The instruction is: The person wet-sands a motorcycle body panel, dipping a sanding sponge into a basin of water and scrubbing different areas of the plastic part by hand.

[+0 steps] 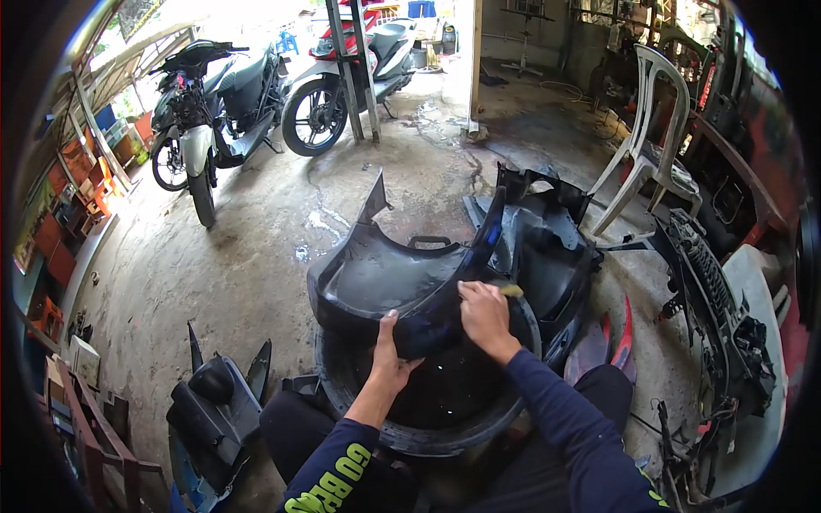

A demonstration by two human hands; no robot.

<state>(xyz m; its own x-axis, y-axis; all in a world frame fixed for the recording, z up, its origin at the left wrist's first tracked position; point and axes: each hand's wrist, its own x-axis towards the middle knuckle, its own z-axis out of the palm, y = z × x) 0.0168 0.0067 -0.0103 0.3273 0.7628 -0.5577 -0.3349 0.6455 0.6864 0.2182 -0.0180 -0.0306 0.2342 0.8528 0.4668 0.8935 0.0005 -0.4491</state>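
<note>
A large curved black plastic panel is held over a round dark basin of dark liquid between my knees. My left hand grips the panel's lower edge, thumb up on its near face. At the panel's right side, my right hand has its fingers closed round a small yellowish object, mostly hidden by the hand, and touches the panel. Behind the basin on the right, more dark plastic panels rest on the floor.
Black parts lie on the floor at left, red pieces right of the basin. Long black frame parts lean on a white surface at right. A plastic chair and motorcycles stand further back.
</note>
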